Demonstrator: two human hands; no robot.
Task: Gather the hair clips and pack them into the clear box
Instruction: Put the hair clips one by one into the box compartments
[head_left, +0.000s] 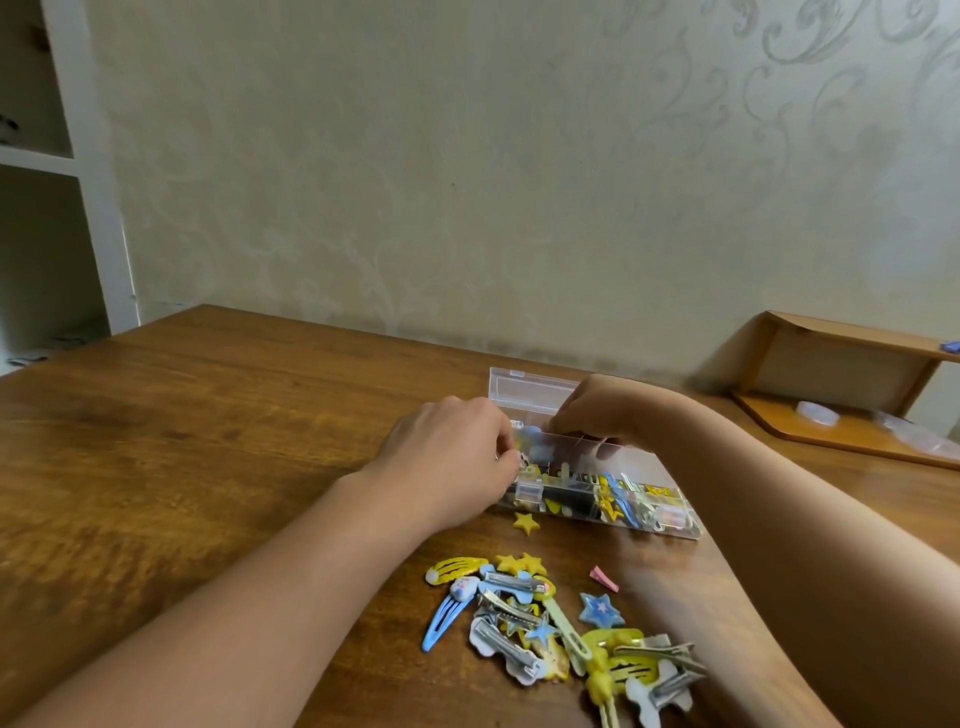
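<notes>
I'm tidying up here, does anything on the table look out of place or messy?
Yes. A heap of hair clips still lies loose on the wooden table in front of the open clear box, with a yellow star clip and a pink clip lying apart from it.

Loose clips (561, 623) crowd the near table (208, 415); its left side lies open.

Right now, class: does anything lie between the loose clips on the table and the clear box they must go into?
Nothing visible does. The clip pile lies on bare table just in front of the box, whose lid stands open. Only both hands, left hand and right hand, are over the box.
</notes>
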